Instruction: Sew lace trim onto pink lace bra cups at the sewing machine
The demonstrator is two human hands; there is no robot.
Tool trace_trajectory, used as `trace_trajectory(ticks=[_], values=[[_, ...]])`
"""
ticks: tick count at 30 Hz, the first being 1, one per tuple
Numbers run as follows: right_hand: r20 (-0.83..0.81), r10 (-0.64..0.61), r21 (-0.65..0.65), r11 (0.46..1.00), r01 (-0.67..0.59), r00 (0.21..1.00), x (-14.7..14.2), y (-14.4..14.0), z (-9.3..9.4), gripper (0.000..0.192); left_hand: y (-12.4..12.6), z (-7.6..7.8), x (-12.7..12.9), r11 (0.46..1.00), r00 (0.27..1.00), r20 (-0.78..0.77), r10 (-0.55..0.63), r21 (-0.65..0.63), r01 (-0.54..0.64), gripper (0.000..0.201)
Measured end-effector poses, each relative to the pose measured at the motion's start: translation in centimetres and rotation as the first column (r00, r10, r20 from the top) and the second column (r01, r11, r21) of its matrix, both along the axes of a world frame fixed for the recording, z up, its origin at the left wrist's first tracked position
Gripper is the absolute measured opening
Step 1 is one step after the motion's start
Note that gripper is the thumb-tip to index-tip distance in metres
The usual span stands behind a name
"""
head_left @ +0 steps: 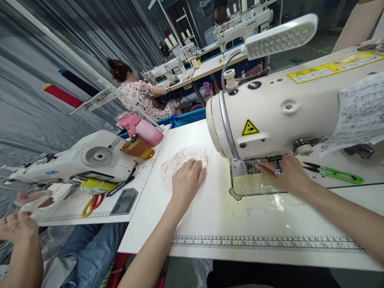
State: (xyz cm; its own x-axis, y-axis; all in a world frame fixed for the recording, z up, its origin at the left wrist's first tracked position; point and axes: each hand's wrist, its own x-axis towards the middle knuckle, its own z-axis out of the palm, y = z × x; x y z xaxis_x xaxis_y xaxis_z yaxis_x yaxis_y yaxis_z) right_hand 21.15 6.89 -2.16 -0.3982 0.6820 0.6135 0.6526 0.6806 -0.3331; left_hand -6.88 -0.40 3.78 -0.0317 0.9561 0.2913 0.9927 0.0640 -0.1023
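Head view: left hand (187, 176) lies flat, fingers together, on sheer pinkish fabric (180, 160). Right hand (285, 174), fingers loosely together, rests under the cream sewing machine (270, 112) on the white counter (216, 216).

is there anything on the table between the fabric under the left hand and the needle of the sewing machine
Nothing visible. The left hand rests on the pale fabric, and only bare table lies between it and the needle plate, where the right hand sits under the machine head. The green snips lie off to the far side.
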Motion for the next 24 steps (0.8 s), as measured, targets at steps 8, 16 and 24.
trace_trajectory(ticks=[8,16,24], values=[[0.126,-0.002,0.153,0.988,-0.017,0.992,0.2,0.2,0.5,0.032,1.0,1.3,0.6,0.989,0.994,0.036,0.107,-0.106,-0.102,0.03],[0.184,-0.028,0.162,0.987,-0.002,0.983,0.2,0.3,-0.1,0.032,0.5,2.4,-0.4,0.989,0.961,0.255,0.109,-0.124,-0.08,0.03],[0.175,-0.008,0.144,0.989,-0.017,0.985,0.2,0.2,0.1,0.029,0.6,3.0,-4.0,0.975,0.834,0.536,0.134,0.079,-0.208,0.022]])
